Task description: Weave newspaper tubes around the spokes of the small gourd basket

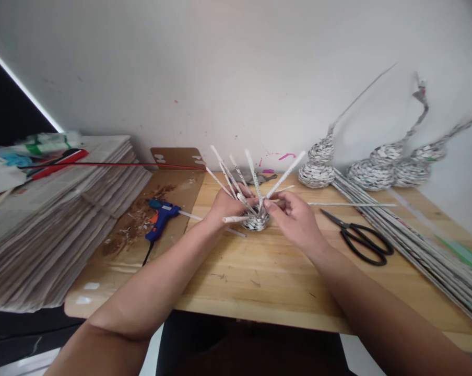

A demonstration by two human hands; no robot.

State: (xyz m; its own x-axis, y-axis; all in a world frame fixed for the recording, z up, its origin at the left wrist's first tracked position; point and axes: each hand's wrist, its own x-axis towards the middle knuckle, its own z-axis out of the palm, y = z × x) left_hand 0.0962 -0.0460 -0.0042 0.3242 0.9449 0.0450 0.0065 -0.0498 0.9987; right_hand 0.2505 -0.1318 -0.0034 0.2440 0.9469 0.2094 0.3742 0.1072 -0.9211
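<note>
A small woven basket [255, 223] of rolled newspaper sits on the wooden table in front of me. Several upright paper tubes [252, 169] fan out from its rim. My left hand [228, 202] curls round its left and far side; some fingers are hidden behind the tubes. On the right, my right hand [293, 213] has thumb and fingers pinched at the rim, round the foot of a paper tube [285, 175] leaning right. Another thin paper tube [349, 204] stretches out to the right behind that hand.
Black-handled scissors [363, 240] and a bundle of paper tubes [408, 240] lie to the right. Gourd-shaped woven pieces [316, 167] stand by the wall. To the left are a blue glue gun [161, 220] on cardboard [103, 274] and a tall newspaper stack [56, 224].
</note>
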